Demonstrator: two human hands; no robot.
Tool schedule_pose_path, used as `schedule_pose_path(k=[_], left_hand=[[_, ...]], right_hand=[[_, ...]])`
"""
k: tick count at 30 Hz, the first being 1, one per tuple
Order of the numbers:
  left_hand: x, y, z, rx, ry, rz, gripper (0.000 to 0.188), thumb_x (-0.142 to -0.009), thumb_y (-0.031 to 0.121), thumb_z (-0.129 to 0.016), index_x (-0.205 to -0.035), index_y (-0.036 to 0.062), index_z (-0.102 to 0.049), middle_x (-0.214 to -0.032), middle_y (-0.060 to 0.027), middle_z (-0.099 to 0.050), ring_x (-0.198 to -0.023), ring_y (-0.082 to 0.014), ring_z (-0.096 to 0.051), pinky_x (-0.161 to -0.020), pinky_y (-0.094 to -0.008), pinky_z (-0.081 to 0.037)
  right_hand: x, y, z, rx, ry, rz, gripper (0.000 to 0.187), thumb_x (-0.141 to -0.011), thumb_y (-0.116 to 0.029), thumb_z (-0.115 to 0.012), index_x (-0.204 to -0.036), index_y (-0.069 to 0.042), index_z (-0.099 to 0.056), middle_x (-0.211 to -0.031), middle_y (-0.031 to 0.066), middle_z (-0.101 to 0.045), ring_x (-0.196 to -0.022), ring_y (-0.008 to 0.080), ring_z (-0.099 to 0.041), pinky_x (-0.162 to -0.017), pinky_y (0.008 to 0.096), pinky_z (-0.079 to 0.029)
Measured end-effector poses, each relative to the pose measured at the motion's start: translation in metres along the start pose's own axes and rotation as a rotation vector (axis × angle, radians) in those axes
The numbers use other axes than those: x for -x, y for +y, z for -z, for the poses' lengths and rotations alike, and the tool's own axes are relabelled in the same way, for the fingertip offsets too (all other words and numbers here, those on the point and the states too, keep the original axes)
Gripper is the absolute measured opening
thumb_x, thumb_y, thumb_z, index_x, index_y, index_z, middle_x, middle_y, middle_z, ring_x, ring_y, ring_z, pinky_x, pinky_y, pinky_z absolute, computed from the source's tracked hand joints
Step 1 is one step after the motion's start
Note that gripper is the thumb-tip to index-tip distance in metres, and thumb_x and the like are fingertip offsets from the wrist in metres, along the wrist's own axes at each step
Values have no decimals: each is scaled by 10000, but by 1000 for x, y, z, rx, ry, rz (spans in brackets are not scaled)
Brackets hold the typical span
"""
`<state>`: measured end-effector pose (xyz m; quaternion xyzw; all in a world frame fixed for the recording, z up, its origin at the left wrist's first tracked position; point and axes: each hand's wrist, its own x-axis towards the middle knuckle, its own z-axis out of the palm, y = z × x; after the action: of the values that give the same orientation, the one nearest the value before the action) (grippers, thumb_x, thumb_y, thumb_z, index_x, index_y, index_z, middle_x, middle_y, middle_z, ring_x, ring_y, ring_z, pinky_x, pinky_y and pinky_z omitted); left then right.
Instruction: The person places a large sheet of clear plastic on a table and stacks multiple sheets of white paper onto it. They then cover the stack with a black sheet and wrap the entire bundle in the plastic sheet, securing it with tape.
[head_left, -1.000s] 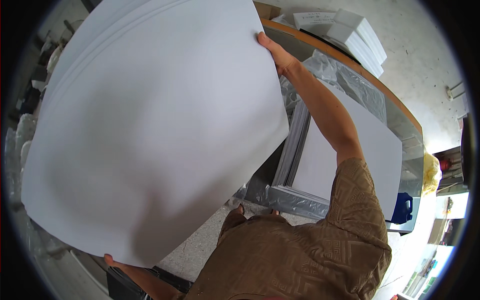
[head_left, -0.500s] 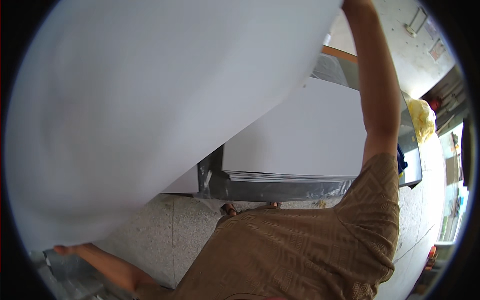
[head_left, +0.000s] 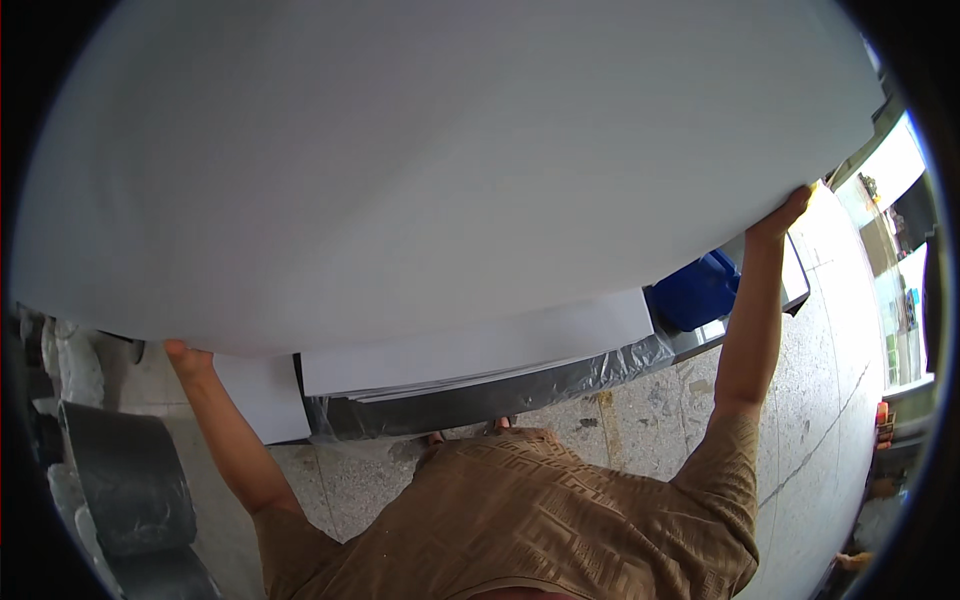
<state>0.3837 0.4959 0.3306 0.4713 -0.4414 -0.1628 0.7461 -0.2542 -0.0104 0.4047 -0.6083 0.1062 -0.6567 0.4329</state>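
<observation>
A large white sheet [head_left: 450,170] spans most of the upper view, held up in front of me and bowed along its lower edge. My left hand [head_left: 190,358] grips that edge at the lower left. At the right, my right hand [head_left: 785,215] has hold of the same edge, with its fingers partly hidden by the sheet. Below the raised sheet, a stack of white sheets [head_left: 480,355] lies on a table, mostly covered from sight. Another white sheet [head_left: 260,400] lies just left of the stack.
Clear plastic film [head_left: 620,365] hangs at the table's front edge. A blue plastic container [head_left: 700,292] stands to the right of the stack. Dark grey curved pieces [head_left: 130,480] sit at the lower left. Speckled floor [head_left: 640,420] shows between the table and me.
The sheet has swung from a steep slant to nearly level across the view. My right hand has come down and nearer, while my left hand has risen and shifted rightward.
</observation>
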Motion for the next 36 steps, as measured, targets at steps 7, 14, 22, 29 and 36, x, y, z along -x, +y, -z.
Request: schedule_pose_path(k=[7, 14, 22, 29, 36], left_hand=[[21, -15, -9, 214, -64, -30, 1071, -626, 722, -683, -1408, 69, -354, -1376, -71, -456, -1252, -250, -451, -1035, -410, -400], [9, 5, -64, 273, -125, -300, 926, -768, 691, -576, -1419, 73, -350, -1398, -76, -445, -1265, -262, -447, -1034, -408, -395], [4, -11, -31, 255, -99, -251, 893, -772, 664, -601, -1391, 57, -388, -1353, -68, -492, -1209, -245, -498, -988, -380, -432], [-10, 14, -41, 184, -62, -137, 888, -730, 636, -673, -1368, 80, -403, -1294, -33, -514, -1151, -210, -529, -926, -373, -469], [-37, 55, -65, 80, 29, -55, 949, -813, 747, -420, -1424, 29, -305, -1393, -81, -440, -1272, -231, -431, -1046, -388, -348]], right_hand=[[54, -8, 7, -221, -328, -315, 949, -655, -779, -595, -1270, -62, -508, -1157, 71, -601, -1085, 220, -576, -903, 381, -484], [99, 17, -4, -349, -52, -416, 915, -735, -794, -453, -1371, -136, -428, -1314, 74, -510, -1231, 255, -464, -1004, 427, -381], [-14, -165, -94, 827, -163, 337, 1112, -721, -885, -188, -1484, -75, -206, -1515, 161, -251, -1414, 303, -201, -1151, 459, -80], [-63, -184, -184, 1313, -999, 21, 1251, -536, -962, -380, -1467, -131, -280, -1430, 247, -361, -1333, 416, -332, -1099, 584, -203], [-75, -165, -191, 1285, -1114, -183, 1386, -444, -1003, -331, -1468, -73, -247, -1433, 288, -322, -1337, 444, -304, -1073, 537, -296]])
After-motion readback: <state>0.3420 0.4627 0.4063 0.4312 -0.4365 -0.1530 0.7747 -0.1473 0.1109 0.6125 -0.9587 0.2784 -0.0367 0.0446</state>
